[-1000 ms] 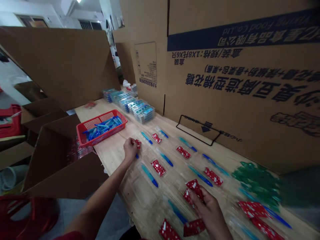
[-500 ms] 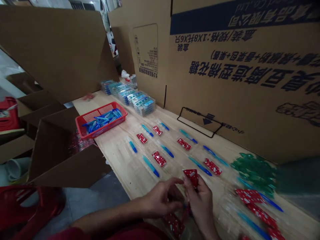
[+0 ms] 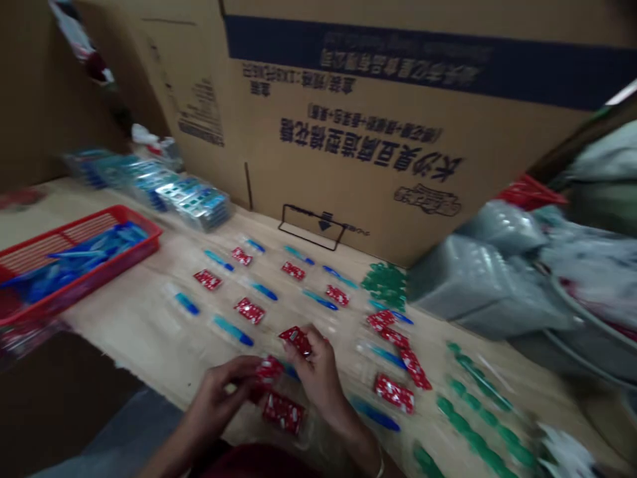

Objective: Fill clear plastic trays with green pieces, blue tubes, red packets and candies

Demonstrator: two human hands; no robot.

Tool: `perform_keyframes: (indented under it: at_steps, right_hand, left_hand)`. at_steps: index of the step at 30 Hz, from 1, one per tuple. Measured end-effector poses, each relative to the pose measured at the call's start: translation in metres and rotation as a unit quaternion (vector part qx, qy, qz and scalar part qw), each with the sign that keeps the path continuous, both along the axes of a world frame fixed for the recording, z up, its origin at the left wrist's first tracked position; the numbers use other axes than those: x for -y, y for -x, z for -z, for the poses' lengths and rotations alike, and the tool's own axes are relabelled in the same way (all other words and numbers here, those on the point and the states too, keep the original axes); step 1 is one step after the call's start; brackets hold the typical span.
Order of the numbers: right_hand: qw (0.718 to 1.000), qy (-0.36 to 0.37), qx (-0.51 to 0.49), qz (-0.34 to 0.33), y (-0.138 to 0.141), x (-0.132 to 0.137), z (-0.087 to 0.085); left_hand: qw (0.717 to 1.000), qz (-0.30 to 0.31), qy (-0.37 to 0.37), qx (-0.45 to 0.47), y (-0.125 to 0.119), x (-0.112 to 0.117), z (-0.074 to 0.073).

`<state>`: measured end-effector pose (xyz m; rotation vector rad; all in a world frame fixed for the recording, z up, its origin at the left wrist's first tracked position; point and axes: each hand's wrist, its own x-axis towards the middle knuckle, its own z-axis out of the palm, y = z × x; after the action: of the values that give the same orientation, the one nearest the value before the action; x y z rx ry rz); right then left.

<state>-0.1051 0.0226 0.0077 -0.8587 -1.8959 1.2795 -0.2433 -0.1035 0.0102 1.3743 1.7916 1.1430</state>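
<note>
From my station I see a printed cardboard panel [image 3: 358, 156] standing as the back wall, well beyond both hands. The pale tabletop [image 3: 159, 332] extends beneath them. Grey plastic-wrapped bundles [image 3: 478, 285] close off the area to the right of and beyond the right hand. A red basket [image 3: 94, 282] of blue pieces sits left of and beyond the left hand; a row of clear packs [image 3: 194, 199] lies behind it. My right hand [image 3: 321, 375] reaches forward, thumb and fingers pinching a red packet [image 3: 294, 338], small, glossy and speckled white. My left hand [image 3: 221, 392], palm inward, has its bent fingers at a second packet [image 3: 269, 367], partly covering it; blur prevents me from telling whether it grips. A third packet [image 3: 283, 413] lies flat between the wrists. More red packets [image 3: 394, 393] lie right of the right hand. Blue-and-teal pen-shaped pieces [image 3: 233, 330] are spread beyond the left hand. Green pieces [image 3: 385, 285] form a pile beyond and right of the right hand.
</note>
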Motion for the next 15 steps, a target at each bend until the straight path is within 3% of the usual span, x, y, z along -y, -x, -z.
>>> perform_keyframes:
  at_steps: [1, 3, 6, 8, 10, 15]
  right_hand:
    - [0.999, -0.023, 0.01, 0.03, -0.018, -0.011, 0.001]
    - [0.989, -0.076, 0.058, 0.116, -0.065, -0.033, 0.006]
    - [0.929, -0.158, 0.215, 0.257, -0.139, -0.058, 0.022]
    - [0.887, -0.162, 0.328, 0.282, -0.175, -0.067, 0.035]
    - [0.866, -0.145, 0.394, 0.272, -0.195, -0.071, 0.045]
    - [0.879, -0.141, 0.362, 0.277, -0.209, -0.081, 0.044]
  left_hand:
    - [0.996, -0.013, -0.044, -0.08, 0.014, 0.005, 0.003]
    - [0.957, -0.041, -0.137, -0.251, 0.043, 0.018, 0.013]
    - [0.897, 0.006, -0.18, -0.404, 0.074, 0.036, 0.035]
    - [0.885, 0.04, -0.171, -0.43, 0.079, 0.043, 0.049]
    - [0.885, 0.05, -0.157, -0.436, 0.076, 0.045, 0.057]
    - [0.891, 0.048, -0.151, -0.425, 0.06, 0.031, 0.047]
